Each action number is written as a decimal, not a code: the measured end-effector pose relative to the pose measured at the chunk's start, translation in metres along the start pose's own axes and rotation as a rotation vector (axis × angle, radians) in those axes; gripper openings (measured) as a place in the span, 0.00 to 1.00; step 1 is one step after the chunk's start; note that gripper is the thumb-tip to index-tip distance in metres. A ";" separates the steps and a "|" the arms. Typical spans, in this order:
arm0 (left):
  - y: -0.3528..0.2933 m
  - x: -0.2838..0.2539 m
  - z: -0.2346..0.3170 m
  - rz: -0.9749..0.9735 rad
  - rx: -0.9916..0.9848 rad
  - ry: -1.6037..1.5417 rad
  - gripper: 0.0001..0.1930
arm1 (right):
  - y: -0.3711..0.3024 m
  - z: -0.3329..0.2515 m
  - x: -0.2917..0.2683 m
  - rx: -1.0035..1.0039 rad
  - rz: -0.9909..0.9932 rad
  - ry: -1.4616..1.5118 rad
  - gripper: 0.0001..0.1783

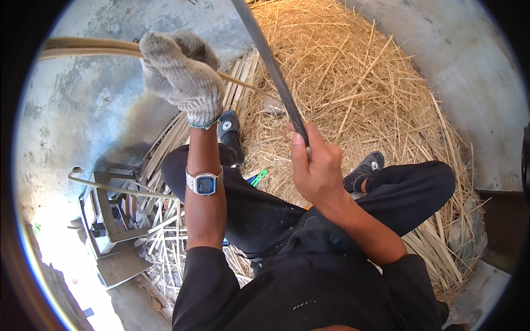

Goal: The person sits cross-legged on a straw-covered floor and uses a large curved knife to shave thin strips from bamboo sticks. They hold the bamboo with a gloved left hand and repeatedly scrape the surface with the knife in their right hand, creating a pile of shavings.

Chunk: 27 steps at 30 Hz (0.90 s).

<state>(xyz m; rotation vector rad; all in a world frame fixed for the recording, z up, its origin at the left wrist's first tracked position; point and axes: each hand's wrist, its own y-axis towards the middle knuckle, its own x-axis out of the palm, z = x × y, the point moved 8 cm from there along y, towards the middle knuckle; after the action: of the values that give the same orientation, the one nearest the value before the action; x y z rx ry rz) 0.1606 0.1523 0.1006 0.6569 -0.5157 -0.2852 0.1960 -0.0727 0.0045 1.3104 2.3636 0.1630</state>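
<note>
My left hand [185,71] wears a thick grey knitted glove and is wrapped around a bundle of pale bamboo strips [91,47]. The strips run out to the left, and a thin end sticks out to the right of the glove. My bare right hand [320,165] grips the lower end of a long dark blade [270,60], like a long knife, and its handle is hidden in my fist. The blade slants up and to the left, past the top edge of the view. A gap separates it from the gloved hand.
A heap of straw-like shavings [331,71] covers the floor ahead. Split bamboo strips [243,77] lie at its left, more [436,254] at right. An open wooden box [110,220] stands at left, near a green-handled tool [259,176]. Concrete walls [464,71] surround my bent legs.
</note>
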 end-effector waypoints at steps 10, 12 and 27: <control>0.007 -0.011 -0.014 -0.010 0.030 0.102 0.20 | 0.000 0.084 0.046 0.097 -0.203 -0.439 0.13; 0.018 -0.023 -0.029 0.007 0.074 0.074 0.20 | 0.003 0.104 0.046 0.611 -0.336 0.169 0.14; 0.000 0.005 0.005 0.076 0.007 0.187 0.30 | -0.022 0.180 0.051 0.296 -0.347 -0.533 0.20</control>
<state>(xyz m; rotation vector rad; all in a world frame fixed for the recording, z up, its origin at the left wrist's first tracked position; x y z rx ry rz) 0.1620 0.1477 0.1051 0.6620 -0.3613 -0.1486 0.2313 -0.0611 -0.1804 0.8877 2.1413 -0.5870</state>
